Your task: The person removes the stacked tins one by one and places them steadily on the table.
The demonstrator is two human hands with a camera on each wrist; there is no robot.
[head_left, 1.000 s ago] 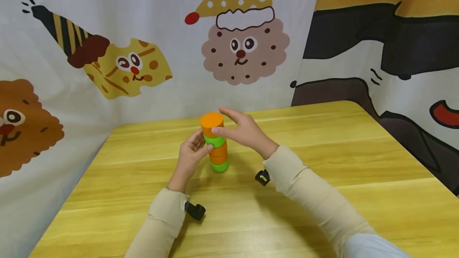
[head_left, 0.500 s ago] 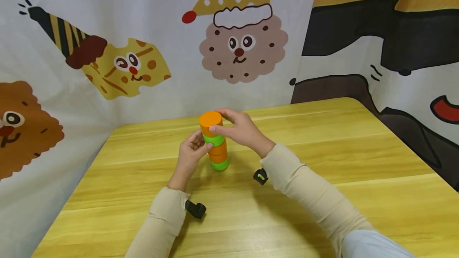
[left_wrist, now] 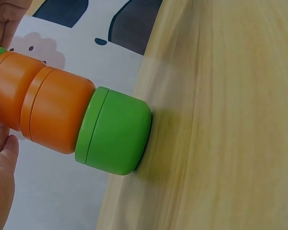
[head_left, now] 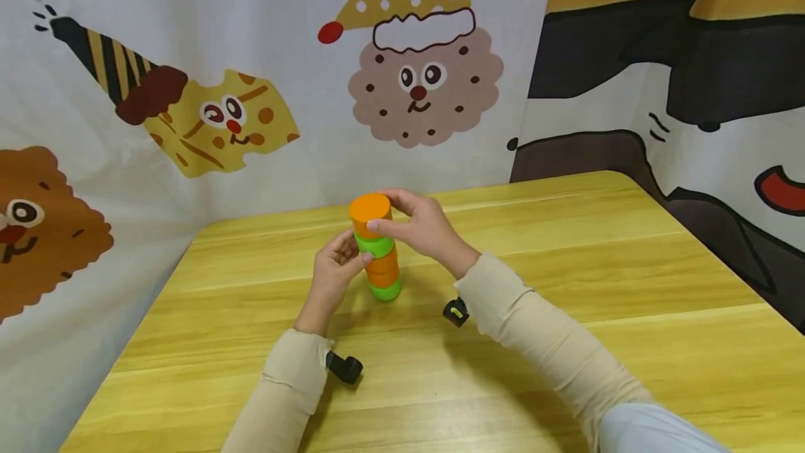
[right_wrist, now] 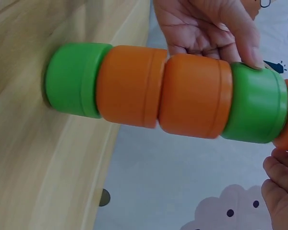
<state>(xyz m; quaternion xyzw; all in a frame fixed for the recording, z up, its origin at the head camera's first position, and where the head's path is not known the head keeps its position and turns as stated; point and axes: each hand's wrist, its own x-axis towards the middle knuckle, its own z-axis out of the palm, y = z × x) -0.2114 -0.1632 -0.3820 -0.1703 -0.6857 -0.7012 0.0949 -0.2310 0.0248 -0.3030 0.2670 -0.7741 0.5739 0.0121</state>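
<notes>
A tower of small round lidded jars stands upright on the table. From the bottom, it runs from a green jar through two orange jars to an upper green jar and a top orange jar. My left hand holds the upper green jar from the left, its thumb on the near side and its fingers partly hidden behind. My right hand grips the top orange jar between thumb and fingers from the right. In the right wrist view the two middle jars sit slightly out of line.
The wooden table reaches back to a curtain printed with cartoon food. Black wrist cameras are strapped at both sleeves, the left one and the right one low over the tabletop.
The right hand's fingers have closed in around the top orange jar, which has shifted very slightly. The left hand and the rest of the tower stay in place.
</notes>
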